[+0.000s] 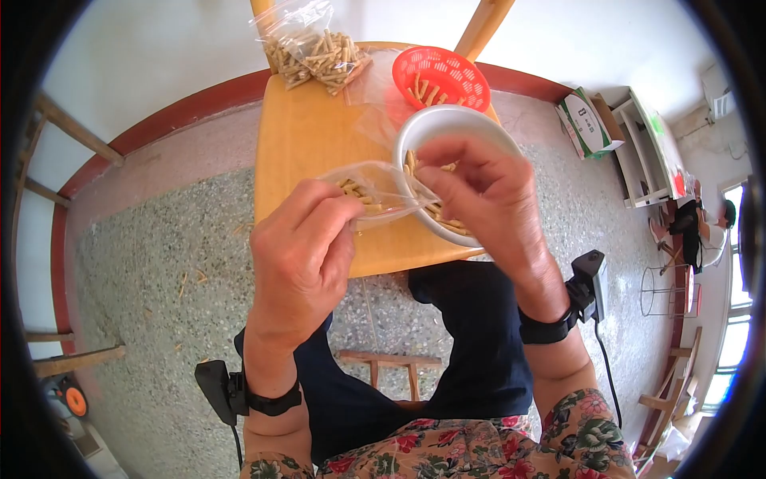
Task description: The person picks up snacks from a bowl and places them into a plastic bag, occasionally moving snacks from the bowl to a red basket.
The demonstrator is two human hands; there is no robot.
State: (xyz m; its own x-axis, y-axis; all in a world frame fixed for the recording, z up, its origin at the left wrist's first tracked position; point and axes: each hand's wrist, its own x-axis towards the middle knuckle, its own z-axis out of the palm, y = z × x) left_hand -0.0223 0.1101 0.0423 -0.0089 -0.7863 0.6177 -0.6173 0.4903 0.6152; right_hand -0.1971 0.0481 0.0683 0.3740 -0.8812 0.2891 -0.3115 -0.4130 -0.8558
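Note:
My left hand (303, 243) is closed on one side of a small clear plastic bag (387, 177), pinching it between thumb and fingers. Several short tan stick pieces (356, 191) lie inside the bag. At the bag's other end, my right hand (488, 195) has its fingers curled and appears to pinch the plastic edge; slight blur covers the fingertips. Below that hand stands a light grey bowl (459, 120) with more tan sticks in it, partly hidden by the hand. The bag is held just left of the bowl, overlapping its rim.
A wooden chair (299, 168) bears everything. On it, farther back, are a large bag of sticks (319, 60) and a red perforated basket (439, 68) with some sticks. A box (586, 124) and a seated person (710, 235) are at the right. Bits litter the floor.

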